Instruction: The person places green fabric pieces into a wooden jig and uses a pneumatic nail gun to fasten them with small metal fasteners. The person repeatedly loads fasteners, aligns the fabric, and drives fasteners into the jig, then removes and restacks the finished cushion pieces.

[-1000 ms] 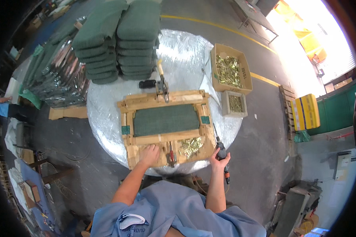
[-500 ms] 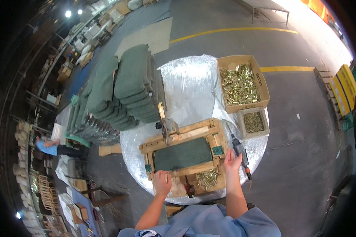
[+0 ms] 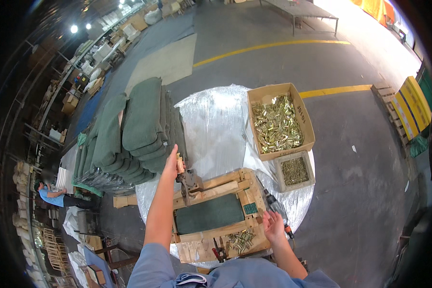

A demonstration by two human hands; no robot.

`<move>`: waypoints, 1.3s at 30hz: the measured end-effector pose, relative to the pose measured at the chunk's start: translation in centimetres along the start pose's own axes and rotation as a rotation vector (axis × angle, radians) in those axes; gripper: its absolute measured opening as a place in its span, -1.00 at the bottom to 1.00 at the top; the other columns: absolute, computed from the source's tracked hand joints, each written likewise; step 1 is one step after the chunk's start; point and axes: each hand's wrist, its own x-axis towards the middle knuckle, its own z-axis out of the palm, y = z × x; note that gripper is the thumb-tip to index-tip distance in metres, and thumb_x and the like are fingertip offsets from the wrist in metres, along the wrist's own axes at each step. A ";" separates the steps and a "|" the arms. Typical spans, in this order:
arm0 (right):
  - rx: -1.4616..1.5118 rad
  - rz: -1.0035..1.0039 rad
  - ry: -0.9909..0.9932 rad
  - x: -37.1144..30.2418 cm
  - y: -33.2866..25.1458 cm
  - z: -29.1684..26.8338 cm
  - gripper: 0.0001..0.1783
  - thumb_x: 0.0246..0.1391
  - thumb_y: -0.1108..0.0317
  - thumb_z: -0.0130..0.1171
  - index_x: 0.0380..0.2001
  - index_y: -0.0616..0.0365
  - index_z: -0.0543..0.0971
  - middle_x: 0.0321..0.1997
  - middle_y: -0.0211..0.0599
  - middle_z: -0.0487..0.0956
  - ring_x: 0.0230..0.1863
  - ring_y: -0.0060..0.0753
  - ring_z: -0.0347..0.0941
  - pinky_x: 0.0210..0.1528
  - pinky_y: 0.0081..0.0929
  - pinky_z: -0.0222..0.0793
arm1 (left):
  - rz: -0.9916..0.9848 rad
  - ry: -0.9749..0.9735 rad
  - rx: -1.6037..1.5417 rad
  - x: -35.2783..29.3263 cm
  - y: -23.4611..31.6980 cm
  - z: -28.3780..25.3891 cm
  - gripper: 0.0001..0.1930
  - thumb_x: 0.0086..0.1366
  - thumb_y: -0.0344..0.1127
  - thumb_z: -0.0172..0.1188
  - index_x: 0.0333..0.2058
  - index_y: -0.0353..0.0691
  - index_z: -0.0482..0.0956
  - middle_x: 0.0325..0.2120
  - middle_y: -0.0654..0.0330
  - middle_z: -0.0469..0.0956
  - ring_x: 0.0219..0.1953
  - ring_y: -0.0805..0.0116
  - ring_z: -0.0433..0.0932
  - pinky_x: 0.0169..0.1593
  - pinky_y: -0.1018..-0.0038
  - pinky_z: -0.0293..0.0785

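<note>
1 L hand (image 3: 172,163) on tan hdl. (image 3: 180,164) | rect. fabric (image 3: 210,214), wd. frame (image 3: 211,233)

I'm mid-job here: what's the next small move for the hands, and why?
Probably work the handle of the clamp with the left hand: that hand appears to grip it, and the green pad lies inside the wooden frame. The right hand looks open and empty beside the drill.
</note>
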 end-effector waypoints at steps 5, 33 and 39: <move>-0.258 -0.062 0.067 -3.4 0.1 -1.7 -0.52 0.42 0.06 0.16 0.26 0.05 0.44 0.10 -0.16 0.63 -0.02 -0.20 0.67 -0.02 -0.24 0.69 | 0.670 -0.189 -0.371 -12.0 6.1 -2.5 -0.29 0.57 0.34 -0.01 0.20 -0.29 0.46 -0.41 0.17 0.56 -0.37 0.23 0.62 -0.05 0.23 0.63; -1.929 -0.277 -0.531 -2.6 28.4 2.1 -0.55 0.38 -0.05 0.13 -0.02 0.11 0.69 -0.19 -0.18 0.77 -0.10 -0.13 0.72 0.00 -0.21 0.59 | 0.757 -0.107 0.639 -25.4 -35.3 -19.9 -0.68 0.52 -0.16 0.26 0.06 -0.25 0.71 0.02 -0.04 0.68 0.04 0.13 0.65 0.12 0.25 0.56; -1.851 -0.381 -0.306 -8.5 27.3 1.4 -0.53 0.39 -0.11 0.11 -0.16 0.10 0.68 -0.26 -0.16 0.75 -0.17 -0.09 0.69 -0.03 -0.15 0.57 | 0.825 -0.323 0.706 -24.3 -31.0 -17.7 -0.72 0.39 -0.19 0.34 -0.08 -0.27 0.74 -0.07 -0.02 0.71 0.09 -0.04 0.64 0.17 0.16 0.52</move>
